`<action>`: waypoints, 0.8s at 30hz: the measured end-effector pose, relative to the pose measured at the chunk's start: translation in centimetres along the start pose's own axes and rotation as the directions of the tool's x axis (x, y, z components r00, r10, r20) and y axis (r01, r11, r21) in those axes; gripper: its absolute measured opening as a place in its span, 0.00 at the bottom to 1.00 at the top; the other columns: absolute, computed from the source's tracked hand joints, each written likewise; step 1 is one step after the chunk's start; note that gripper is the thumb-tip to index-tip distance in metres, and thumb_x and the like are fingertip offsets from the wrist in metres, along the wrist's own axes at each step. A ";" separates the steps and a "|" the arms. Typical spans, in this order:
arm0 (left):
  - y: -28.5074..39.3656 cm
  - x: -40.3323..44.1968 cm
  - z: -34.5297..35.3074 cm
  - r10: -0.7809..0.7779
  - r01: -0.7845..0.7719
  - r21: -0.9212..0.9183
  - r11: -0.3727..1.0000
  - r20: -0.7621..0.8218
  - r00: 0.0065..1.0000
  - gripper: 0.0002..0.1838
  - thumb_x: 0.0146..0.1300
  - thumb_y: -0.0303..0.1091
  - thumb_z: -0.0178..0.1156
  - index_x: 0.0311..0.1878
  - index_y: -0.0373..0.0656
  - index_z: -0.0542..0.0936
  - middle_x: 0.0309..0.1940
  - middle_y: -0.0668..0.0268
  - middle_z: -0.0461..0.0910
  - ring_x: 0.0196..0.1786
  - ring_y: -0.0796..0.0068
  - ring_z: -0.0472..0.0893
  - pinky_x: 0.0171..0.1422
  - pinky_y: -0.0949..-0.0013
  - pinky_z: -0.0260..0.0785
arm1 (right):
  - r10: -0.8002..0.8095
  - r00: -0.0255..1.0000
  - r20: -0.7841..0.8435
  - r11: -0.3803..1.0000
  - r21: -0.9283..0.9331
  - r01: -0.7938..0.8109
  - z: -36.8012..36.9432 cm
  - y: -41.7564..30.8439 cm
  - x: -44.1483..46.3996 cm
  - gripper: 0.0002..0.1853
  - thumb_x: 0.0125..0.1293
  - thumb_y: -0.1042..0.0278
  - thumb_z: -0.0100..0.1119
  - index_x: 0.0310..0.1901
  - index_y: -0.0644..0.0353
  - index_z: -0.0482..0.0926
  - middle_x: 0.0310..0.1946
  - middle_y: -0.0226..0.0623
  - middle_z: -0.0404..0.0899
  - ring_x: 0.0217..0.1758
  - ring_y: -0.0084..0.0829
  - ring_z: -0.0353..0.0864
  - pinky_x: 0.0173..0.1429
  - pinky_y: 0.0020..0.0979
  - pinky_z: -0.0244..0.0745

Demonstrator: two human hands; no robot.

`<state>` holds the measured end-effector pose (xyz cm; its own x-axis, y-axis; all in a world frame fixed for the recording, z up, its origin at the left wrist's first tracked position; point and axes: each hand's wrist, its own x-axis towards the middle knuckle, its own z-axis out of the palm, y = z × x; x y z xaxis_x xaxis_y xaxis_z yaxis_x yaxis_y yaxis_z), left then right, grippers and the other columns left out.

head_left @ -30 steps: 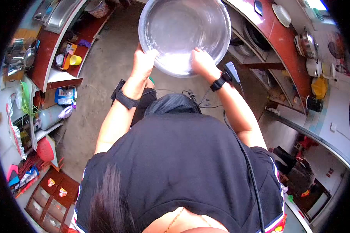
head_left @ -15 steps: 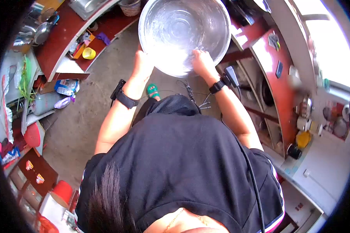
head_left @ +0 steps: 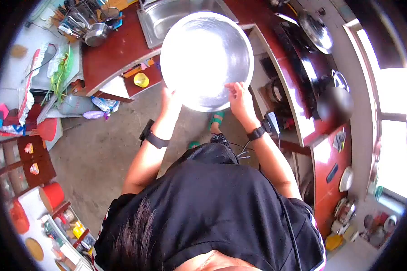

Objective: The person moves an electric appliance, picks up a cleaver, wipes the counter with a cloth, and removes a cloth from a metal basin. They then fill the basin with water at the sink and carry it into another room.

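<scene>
A large shiny metal basin (head_left: 244, 67) is held up in front of me, its open side facing me. Bright glare washes out most of its inside, so I cannot tell whether anything lies in it. My left hand (head_left: 171, 106) grips the rim at the lower left, its fingers mostly hidden behind the basin. At the lower right, my right hand (head_left: 242, 104) is closed on the rim with the fingertips showing over the inner wall. Beyond the basin's far edge is a steel sink (head_left: 151, 20) set in a red counter (head_left: 97, 56).
A stove (head_left: 298, 58) with a large metal lid (head_left: 315, 31) runs along the right counter. A phone (head_left: 332, 173) lies farther down it. Green stalks (head_left: 61, 79) and a steel pot (head_left: 96, 35) are at the left. Grey floor (head_left: 84, 162) and a green sandal (head_left: 217, 118) show below.
My body has turned and stepped, so the sink now lies behind the basin and the stove to the right. Both hands still hold the basin, which catches more glare.
</scene>
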<state>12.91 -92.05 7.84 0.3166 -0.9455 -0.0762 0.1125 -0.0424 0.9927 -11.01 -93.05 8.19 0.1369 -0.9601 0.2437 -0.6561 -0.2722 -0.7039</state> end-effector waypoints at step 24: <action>13.4 34.4 3.8 0.677 -0.122 0.849 0.514 -0.314 0.666 0.43 0.55 0.23 0.53 0.76 0.46 0.53 0.67 0.45 0.67 0.66 0.46 0.71 0.67 0.55 0.65 | 0.144 0.905 0.400 0.891 0.346 -0.295 2.8 11.9 37.4 0.10 0.65 0.69 0.55 0.43 0.61 0.82 0.28 0.37 0.84 0.29 0.25 0.83 0.39 0.29 0.78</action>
<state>21.73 -126.41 18.85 0.5830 -0.5568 0.5917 -0.7803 -0.1808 0.5988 -11.62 -132.34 7.07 0.3262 -0.9336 -0.1481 -0.3681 0.0188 -0.9296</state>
